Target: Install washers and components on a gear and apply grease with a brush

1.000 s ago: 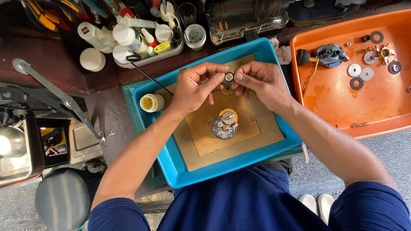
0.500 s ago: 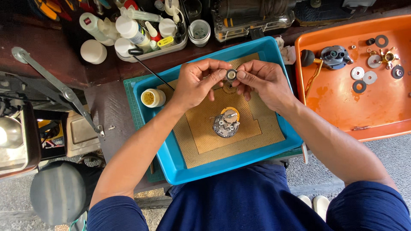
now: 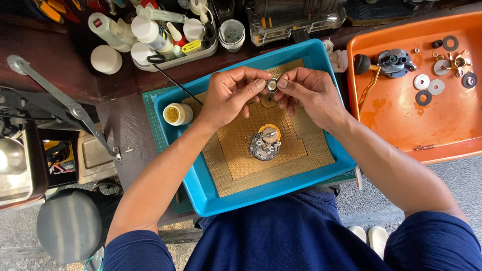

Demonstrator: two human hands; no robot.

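Observation:
My left hand (image 3: 232, 95) and my right hand (image 3: 307, 93) meet above the blue tray (image 3: 201, 185), both pinching a small round metal ring part (image 3: 271, 86) between the fingertips. Below them, on a tan perforated mat (image 3: 286, 150), lies a round grey mechanism (image 3: 264, 144) with a yellow-orange piece on top. A small open jar of yellowish grease (image 3: 177, 114) stands in the tray left of my left hand. A thin black-handled tool (image 3: 173, 80) leans across the tray's far left corner.
An orange tray (image 3: 401, 125) at the right holds a grey reel body (image 3: 394, 62), washers (image 3: 427, 88) and small brass parts (image 3: 457, 61). A white tray of bottles and tubes (image 3: 160, 35) and a small cup (image 3: 233, 34) stand behind. A metal arm (image 3: 65, 100) crosses the left side.
Both hands stay together holding the small ring; they have barely shifted. The view has drifted slightly.

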